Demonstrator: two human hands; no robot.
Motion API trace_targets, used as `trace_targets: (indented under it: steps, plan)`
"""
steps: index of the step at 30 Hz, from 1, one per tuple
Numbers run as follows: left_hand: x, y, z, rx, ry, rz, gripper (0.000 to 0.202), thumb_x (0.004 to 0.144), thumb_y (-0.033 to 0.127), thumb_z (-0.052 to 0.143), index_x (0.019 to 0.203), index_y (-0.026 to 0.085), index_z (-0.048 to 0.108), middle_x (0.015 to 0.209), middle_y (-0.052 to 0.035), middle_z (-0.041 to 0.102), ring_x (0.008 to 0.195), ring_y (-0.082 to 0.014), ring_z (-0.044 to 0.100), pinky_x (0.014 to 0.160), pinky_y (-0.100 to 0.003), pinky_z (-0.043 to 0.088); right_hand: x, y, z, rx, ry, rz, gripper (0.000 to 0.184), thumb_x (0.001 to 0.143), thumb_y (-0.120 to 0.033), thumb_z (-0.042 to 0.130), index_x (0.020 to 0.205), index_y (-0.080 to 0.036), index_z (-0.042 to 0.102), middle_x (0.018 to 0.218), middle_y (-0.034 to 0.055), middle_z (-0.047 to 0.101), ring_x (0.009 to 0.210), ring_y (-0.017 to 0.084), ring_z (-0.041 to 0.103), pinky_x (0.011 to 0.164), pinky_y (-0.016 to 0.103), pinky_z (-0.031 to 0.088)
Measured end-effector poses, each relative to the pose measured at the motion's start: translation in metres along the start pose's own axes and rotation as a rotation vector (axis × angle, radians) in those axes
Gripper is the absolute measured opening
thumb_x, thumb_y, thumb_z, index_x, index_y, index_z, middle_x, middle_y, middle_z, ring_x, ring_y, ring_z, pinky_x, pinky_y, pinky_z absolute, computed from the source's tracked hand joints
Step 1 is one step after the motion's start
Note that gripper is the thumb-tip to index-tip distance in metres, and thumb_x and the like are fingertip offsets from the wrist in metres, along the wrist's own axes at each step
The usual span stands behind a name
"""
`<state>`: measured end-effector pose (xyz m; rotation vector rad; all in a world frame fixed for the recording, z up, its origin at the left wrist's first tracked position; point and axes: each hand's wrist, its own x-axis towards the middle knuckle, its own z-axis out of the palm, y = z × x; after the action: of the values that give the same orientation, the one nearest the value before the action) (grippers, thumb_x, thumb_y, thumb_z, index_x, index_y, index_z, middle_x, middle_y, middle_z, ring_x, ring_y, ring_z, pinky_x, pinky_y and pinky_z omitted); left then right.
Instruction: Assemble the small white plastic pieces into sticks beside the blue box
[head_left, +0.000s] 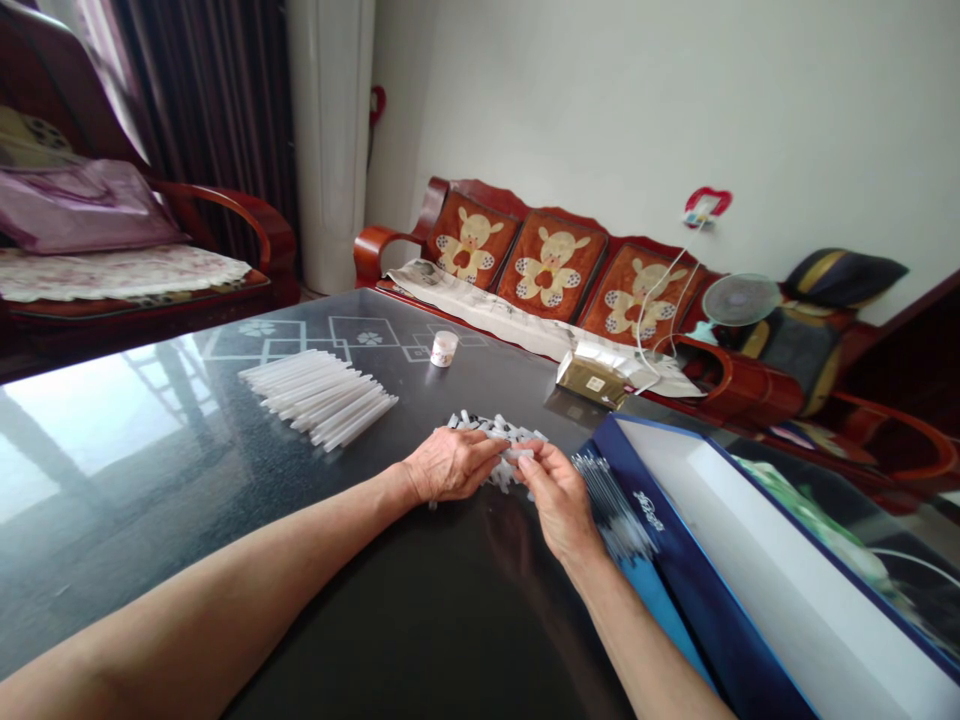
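Note:
My right hand (559, 495) pinches a short whitish plastic piece (519, 455) between thumb and fingers. The fingers of my left hand (457, 464) are pressed together at the left end of that piece; what they grip is too small to make out. Both hands are just over a pile of small white and dark plastic parts (499, 428), which they partly cover. To the left, a row of long white tubes (319, 398), resembling pen barrels, lies side by side. Thin rods like pen refills (615, 505) lie bunched to the right of my right hand.
A long blue box with a white inside (750, 520) stands along the right of the dark glossy table (420, 620). Beyond the pile are a small white jar (444, 349) and a gold tissue box (592, 377). A wooden sofa (379, 250) stands behind the table.

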<state>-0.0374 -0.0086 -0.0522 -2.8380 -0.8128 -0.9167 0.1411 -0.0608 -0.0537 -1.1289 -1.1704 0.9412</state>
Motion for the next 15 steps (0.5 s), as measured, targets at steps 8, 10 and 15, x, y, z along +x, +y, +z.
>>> trace_targets:
  steps: [8, 10, 15]
  plan:
    - [0.004, 0.003, -0.002, -0.01, -0.075, 0.002, 0.028, 0.093, 0.026, 0.035, 0.104, 0.015, 0.057, 0.081, -0.0049, 0.06, 0.07, -0.0153, 0.059, 0.064, -0.025, 0.046, 0.001, -0.003, -0.015, -0.468, -0.074, -0.171, 0.027, 0.081, -0.037, 0.059, 0.101, -0.02, 0.062, 0.092, 0.0052, 0.07, 0.084, 0.019, 0.066, 0.079, 0.032, 0.05]
    - [0.004, 0.004, -0.002, -0.014, -0.081, 0.011, 0.025, 0.092, 0.025, 0.036, 0.1, 0.015, 0.058, 0.081, -0.0051, 0.059, 0.069, -0.0151, 0.058, 0.063, -0.025, 0.046, 0.0, -0.006, -0.016, -0.535, -0.094, -0.19, 0.026, 0.083, -0.037, 0.056, 0.101, -0.021, 0.064, 0.093, 0.0056, 0.071, 0.083, 0.02, 0.067, 0.079, 0.033, 0.051]
    - [0.004, 0.006, -0.001, -0.005, -0.107, 0.038, 0.02, 0.09, 0.021, 0.038, 0.092, 0.015, 0.057, 0.08, -0.0048, 0.058, 0.067, -0.0141, 0.055, 0.061, -0.024, 0.043, -0.003, -0.013, -0.011, -0.471, -0.064, -0.145, 0.025, 0.081, -0.041, 0.056, 0.093, -0.021, 0.068, 0.082, 0.0053, 0.072, 0.074, 0.021, 0.069, 0.073, 0.033, 0.053]
